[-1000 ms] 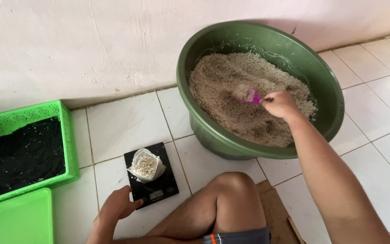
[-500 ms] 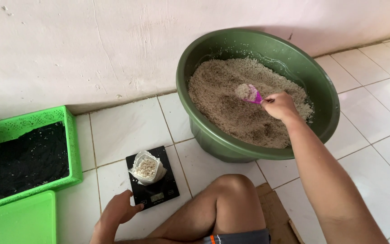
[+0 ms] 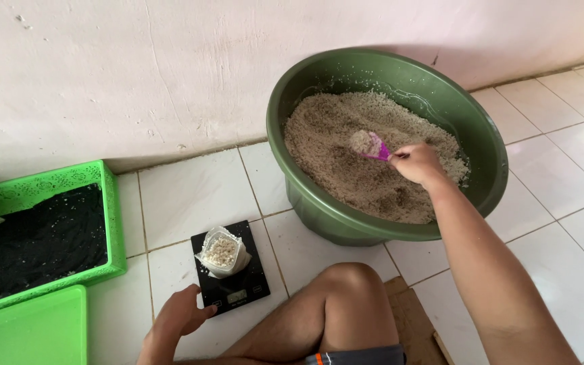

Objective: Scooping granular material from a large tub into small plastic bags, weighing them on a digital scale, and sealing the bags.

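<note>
My right hand [image 3: 419, 163] is closed on the handle of a small purple scoop [image 3: 375, 148], which carries a heap of pale grain just above the grain in the big green basin [image 3: 488, 177]. My left hand [image 3: 179, 314] rests on the tiled floor, fingers touching the front left corner of a black kitchen scale [image 3: 234, 282]. On the scale stands an open clear plastic bag [image 3: 222, 253], partly filled with the same grain.
A green plastic crate [image 3: 49, 181] lined in black sits at the left, with a flat green lid [image 3: 28, 331] in front of it. My bare knee [image 3: 346, 290] is between scale and basin. A white wall runs behind.
The scoop has lifted out of the grain with a load and shifted slightly left. My left hand stays by the scale.
</note>
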